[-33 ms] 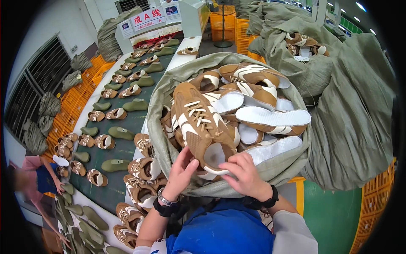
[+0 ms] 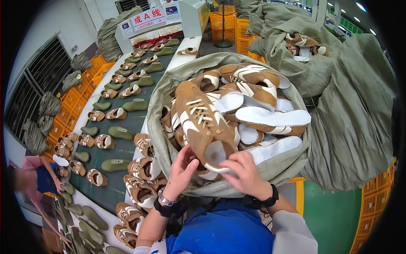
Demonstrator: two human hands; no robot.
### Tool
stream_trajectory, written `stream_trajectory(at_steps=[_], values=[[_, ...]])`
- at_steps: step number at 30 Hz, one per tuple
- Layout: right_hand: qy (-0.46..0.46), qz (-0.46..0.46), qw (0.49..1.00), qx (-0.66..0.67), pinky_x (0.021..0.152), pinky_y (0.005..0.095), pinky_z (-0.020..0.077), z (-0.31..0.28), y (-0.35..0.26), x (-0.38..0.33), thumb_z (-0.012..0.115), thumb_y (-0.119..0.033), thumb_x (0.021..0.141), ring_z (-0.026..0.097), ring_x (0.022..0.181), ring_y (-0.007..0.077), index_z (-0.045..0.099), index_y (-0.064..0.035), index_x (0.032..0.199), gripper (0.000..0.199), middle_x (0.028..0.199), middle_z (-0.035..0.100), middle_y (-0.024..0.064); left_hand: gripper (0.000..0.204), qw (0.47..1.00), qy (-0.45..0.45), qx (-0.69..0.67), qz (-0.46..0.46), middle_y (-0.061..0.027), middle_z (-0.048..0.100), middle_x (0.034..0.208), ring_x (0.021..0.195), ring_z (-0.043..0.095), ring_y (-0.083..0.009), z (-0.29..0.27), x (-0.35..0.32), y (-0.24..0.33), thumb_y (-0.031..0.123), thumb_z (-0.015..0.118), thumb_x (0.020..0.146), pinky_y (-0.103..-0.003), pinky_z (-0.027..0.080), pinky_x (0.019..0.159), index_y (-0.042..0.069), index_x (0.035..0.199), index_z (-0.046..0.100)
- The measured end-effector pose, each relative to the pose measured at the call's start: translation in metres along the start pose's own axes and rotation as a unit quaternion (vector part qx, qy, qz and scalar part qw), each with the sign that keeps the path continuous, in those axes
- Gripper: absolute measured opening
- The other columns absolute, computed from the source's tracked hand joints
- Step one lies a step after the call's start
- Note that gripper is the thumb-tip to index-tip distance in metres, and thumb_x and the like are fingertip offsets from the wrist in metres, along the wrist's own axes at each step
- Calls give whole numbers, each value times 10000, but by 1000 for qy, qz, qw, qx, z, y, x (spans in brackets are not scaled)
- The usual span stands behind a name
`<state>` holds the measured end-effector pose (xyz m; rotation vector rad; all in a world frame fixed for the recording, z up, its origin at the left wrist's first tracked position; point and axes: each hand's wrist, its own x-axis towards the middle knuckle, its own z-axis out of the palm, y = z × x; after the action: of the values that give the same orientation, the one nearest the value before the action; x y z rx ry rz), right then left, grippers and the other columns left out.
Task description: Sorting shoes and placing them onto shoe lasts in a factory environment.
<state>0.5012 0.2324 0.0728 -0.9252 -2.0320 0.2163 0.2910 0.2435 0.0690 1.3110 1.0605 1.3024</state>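
Note:
A brown and white shoe upper (image 2: 203, 127) lies on top of a heap of similar uppers in an open grey-green sack (image 2: 275, 169) right in front of me. My left hand (image 2: 181, 171) grips the left side of its heel opening. On the right side of the same opening, my right hand (image 2: 246, 174) pinches the white edge. Both wrists wear dark bands. White soles and insoles of other uppers (image 2: 270, 116) show just right of the held one.
A dark green conveyor belt (image 2: 127, 146) runs along my left, carrying brown uppers (image 2: 146, 167) and green lasts (image 2: 120, 133). Another person (image 2: 36, 180) stands at the far left. More filled sacks (image 2: 351, 114) pile up on the right, with orange crates (image 2: 237, 25) behind.

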Motion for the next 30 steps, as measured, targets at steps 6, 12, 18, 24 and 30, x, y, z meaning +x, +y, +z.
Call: stream_trajectory(at_steps=[6,12,18,24,30], values=[[8,85,996,1,798,364,397,-5,23,3,737,-33,600,493,903,298,580,-87,1057,486,965,514,108,385,902,-134,365,185,-160,599,1013,958,565,-323,2,-14,-14,192,693,758,-379,437,879,16,1078,569],[-61,68,992,-91,827,382,385,0,42,-5,679,-25,644,495,947,280,578,-123,1077,456,984,513,81,410,883,-144,414,167,-130,590,958,939,554,-302,10,-20,-36,194,679,756,-455,373,926,64,1119,542],[-63,78,992,-82,841,384,381,0,44,-6,666,-21,652,498,973,276,578,-132,1084,455,996,517,76,356,834,-157,495,186,-67,565,796,814,563,-243,16,-24,-25,141,685,712,-416,389,901,102,1047,573],[-61,75,992,-76,834,384,378,-1,43,-6,662,-21,652,503,950,273,577,-127,1075,444,976,519,76,336,858,-134,463,178,-59,555,785,811,560,-242,10,-30,-28,116,683,716,-416,366,933,111,1039,591],[-60,63,993,-81,822,382,374,1,44,-4,659,-18,646,500,927,264,583,-123,1059,433,950,512,73,332,917,-99,370,116,-79,608,911,898,575,-264,-15,-47,-48,115,695,740,-454,328,988,80,1056,601]])
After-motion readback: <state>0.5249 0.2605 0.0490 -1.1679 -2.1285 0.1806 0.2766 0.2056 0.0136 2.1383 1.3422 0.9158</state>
